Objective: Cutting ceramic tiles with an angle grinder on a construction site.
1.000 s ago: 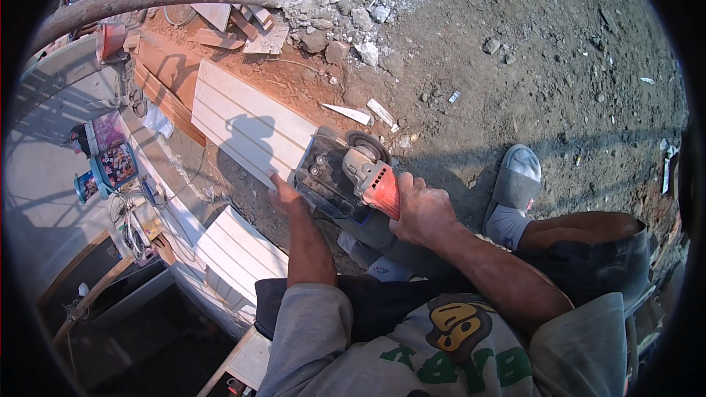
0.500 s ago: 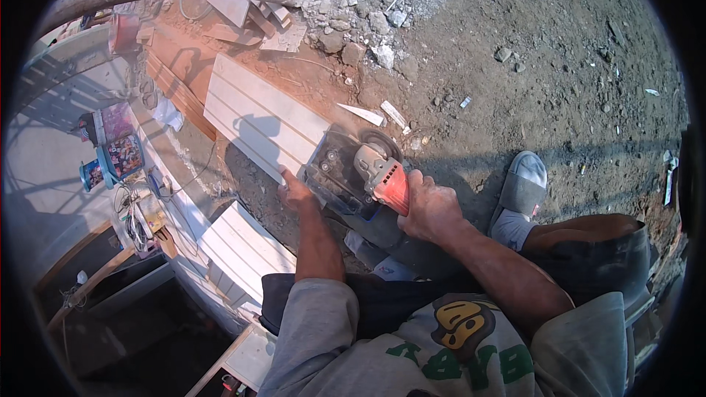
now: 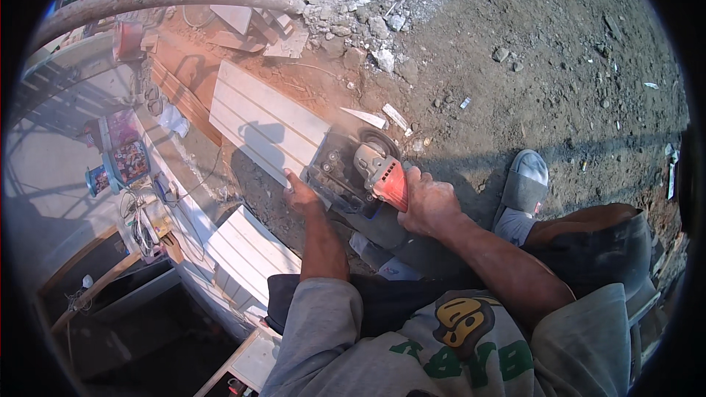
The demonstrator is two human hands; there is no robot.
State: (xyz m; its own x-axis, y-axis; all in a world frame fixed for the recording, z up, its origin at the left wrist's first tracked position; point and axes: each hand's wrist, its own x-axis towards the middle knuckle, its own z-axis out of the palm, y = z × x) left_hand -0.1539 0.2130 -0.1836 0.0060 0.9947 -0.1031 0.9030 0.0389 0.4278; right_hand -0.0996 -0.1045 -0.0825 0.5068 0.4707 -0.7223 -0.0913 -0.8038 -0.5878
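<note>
Cutting seemed in hand: the right hand (image 3: 429, 204) was wrapped round the grinder (image 3: 386, 176) beside the clear box (image 3: 323, 175) at the panel's (image 3: 268, 112) end. The left hand (image 3: 303, 195), partly curled, held the panel's edge; the next move likely called for steadiness.

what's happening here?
A person's right hand grips a red grinder, its disc beside a clear box at the end of a grooved board. The left hand is at the board's edge. Another grooved board lies nearer the body.
</note>
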